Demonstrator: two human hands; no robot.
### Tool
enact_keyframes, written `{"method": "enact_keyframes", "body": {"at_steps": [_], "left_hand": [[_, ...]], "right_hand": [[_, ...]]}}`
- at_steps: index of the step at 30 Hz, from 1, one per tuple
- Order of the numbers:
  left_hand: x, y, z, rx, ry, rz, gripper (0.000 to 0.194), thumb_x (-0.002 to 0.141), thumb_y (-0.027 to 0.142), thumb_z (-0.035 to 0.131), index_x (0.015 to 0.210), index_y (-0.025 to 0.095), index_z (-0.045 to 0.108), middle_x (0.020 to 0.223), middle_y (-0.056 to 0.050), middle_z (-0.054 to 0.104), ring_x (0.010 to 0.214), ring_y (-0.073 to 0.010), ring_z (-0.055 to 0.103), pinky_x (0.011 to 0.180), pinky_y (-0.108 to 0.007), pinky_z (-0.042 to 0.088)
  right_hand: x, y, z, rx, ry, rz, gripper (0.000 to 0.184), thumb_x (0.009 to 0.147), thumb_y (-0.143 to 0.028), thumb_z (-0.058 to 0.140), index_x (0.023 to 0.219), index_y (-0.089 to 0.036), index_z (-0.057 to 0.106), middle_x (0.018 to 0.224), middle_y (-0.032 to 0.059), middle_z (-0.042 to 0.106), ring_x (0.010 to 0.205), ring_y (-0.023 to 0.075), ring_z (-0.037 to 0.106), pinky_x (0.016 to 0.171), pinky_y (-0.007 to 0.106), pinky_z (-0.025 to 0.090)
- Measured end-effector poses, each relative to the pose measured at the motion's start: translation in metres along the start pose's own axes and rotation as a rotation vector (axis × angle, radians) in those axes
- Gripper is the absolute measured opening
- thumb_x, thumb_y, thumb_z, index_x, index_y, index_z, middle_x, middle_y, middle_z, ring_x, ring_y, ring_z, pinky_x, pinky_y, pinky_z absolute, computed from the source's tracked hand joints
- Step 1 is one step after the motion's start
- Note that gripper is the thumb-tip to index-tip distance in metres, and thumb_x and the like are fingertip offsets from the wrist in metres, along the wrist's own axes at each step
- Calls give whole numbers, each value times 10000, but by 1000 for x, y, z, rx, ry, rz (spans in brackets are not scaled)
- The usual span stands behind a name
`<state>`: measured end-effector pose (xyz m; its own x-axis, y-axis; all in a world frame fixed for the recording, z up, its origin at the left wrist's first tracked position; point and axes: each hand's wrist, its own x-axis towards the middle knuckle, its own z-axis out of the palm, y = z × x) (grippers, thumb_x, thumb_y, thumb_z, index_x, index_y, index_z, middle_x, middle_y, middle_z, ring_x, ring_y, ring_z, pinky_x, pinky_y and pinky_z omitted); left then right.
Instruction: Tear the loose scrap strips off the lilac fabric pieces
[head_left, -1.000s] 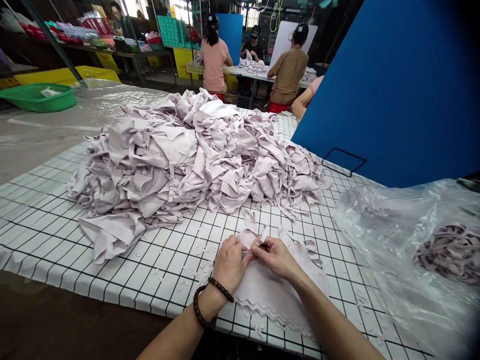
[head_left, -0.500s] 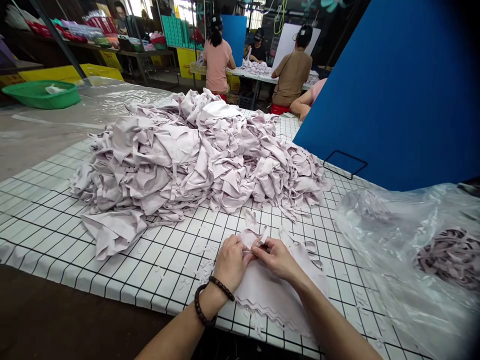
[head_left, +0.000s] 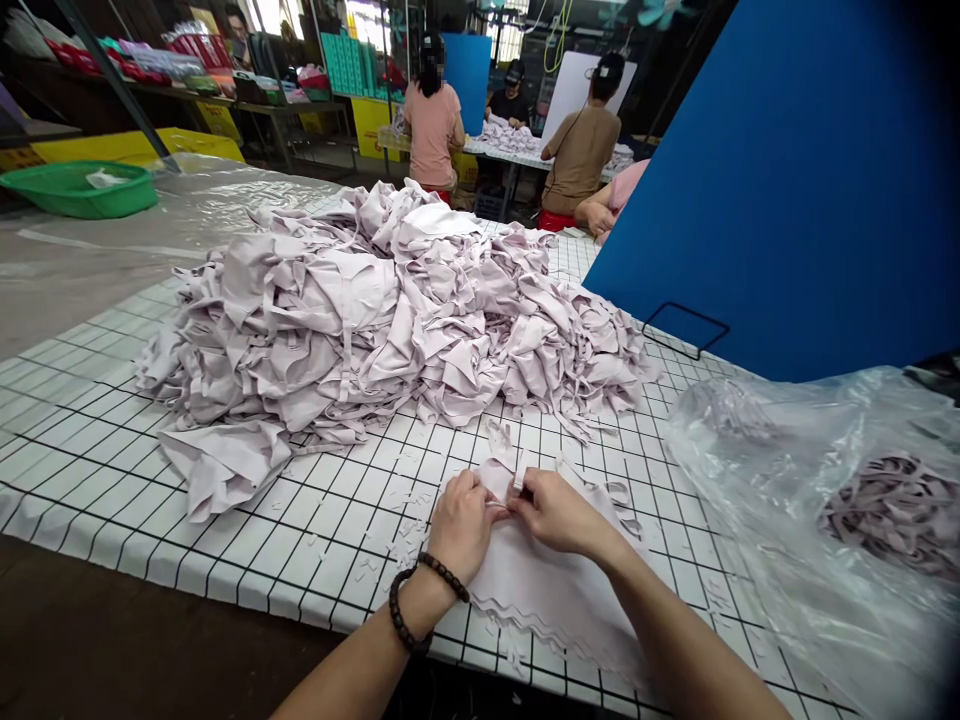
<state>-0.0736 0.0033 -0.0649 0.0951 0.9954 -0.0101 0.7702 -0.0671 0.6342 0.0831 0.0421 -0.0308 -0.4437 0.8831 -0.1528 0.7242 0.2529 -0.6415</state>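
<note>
My left hand (head_left: 461, 525) and my right hand (head_left: 559, 512) meet at the near edge of the table, both pinched on one small pale lilac fabric piece (head_left: 504, 474) with a narrow strip standing up between the fingertips. Under both hands lies a flat stack of cut lilac fabric pieces (head_left: 536, 590) with a scalloped front edge. A dark bead bracelet (head_left: 420, 600) circles my left wrist. Behind the hands rises a large heap of lilac fabric offcuts (head_left: 375, 310).
The table wears a white cloth with a black grid (head_left: 90, 450). A clear plastic bag (head_left: 810, 500) holding fabric strips lies at the right. A blue board (head_left: 795, 180) stands behind it. A green basin (head_left: 75, 188) sits far left. Three people work at a far table.
My right hand has closed in against my left and its fingers now fold over the small piece, with the strip pulled more upright. The heap and bag have not moved.
</note>
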Motion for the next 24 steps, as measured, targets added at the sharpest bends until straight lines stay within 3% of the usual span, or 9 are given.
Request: {"method": "enact_keyframes", "body": {"at_steps": [3, 6, 9, 11, 14, 16, 19, 21, 24], "left_hand": [[-5, 3, -3, 4, 14, 22, 108, 832, 270, 593, 880, 173, 603, 944, -59, 539, 918, -210, 535, 815, -367, 468], [-17, 5, -4, 32, 99, 74, 328, 812, 216, 605, 1131, 199, 530, 1197, -94, 491, 1104, -244, 494, 910, -408, 451], [-28, 3, 0, 128, 68, 232, 445, 840, 227, 570, 1268, 262, 456, 1434, -75, 344, 1287, -265, 370, 1044, -470, 352], [-32, 1, 6, 183, -21, 332, 512, 854, 308, 561, 1339, 277, 400, 1489, -75, 287, 1345, -287, 300, 1082, -516, 292], [-35, -3, 12, 228, -108, 357, 656, 830, 417, 579, 1410, 252, 321, 1509, -126, 240, 1379, -330, 223, 1087, -563, 259], [-35, -4, 11, 230, -133, 348, 681, 822, 416, 591, 1420, 253, 310, 1517, -141, 208, 1386, -340, 198, 1085, -575, 254], [-35, -6, 0, 148, -156, 362, 652, 842, 416, 561, 1424, 268, 304, 1520, -131, 199, 1387, -325, 203, 1080, -570, 276], [-33, -6, -12, 33, -147, 345, 587, 877, 422, 501, 1415, 269, 322, 1516, -115, 224, 1383, -291, 235, 1082, -536, 306], [-21, -2, -31, -167, -65, 256, 445, 904, 379, 460, 1333, 262, 446, 1456, -95, 357, 1333, -240, 351, 1072, -462, 366]], "right_hand": [[11, 1, -2, 39, -52, 120, 203, 753, -266, 556, 568, -185, 535, 563, 27, 580, 531, 145, 493, 500, 263, 292], [20, 7, -11, 33, -63, 236, 301, 749, -389, 597, 530, -190, 538, 492, 18, 551, 470, 136, 461, 480, 268, 262], [33, 14, -25, -78, 128, 318, 275, 720, -447, 638, 619, -200, 574, 586, 36, 600, 539, 162, 509, 510, 271, 280], [49, 15, -31, -144, 291, 311, 251, 763, -446, 591, 683, -208, 577, 668, 46, 619, 627, 183, 545, 553, 278, 311], [85, 11, -29, -122, 468, 257, 238, 782, -440, 561, 847, -213, 583, 848, 71, 637, 773, 217, 575, 620, 296, 355], [109, 9, -26, -40, 534, 271, 283, 721, -416, 626, 903, -204, 581, 926, 94, 625, 842, 242, 574, 648, 311, 374], [128, 11, -31, 187, 468, 304, 217, 668, -360, 656, 780, -184, 596, 799, 78, 617, 777, 226, 572, 639, 308, 392], [123, 18, -46, 375, 398, 254, 212, 655, -366, 650, 721, -173, 590, 702, 39, 597, 673, 182, 548, 611, 290, 393], [94, 32, -82, 624, 448, 108, 198, 627, -343, 644, 687, -169, 571, 655, 2, 570, 597, 135, 487, 599, 272, 377]]}}
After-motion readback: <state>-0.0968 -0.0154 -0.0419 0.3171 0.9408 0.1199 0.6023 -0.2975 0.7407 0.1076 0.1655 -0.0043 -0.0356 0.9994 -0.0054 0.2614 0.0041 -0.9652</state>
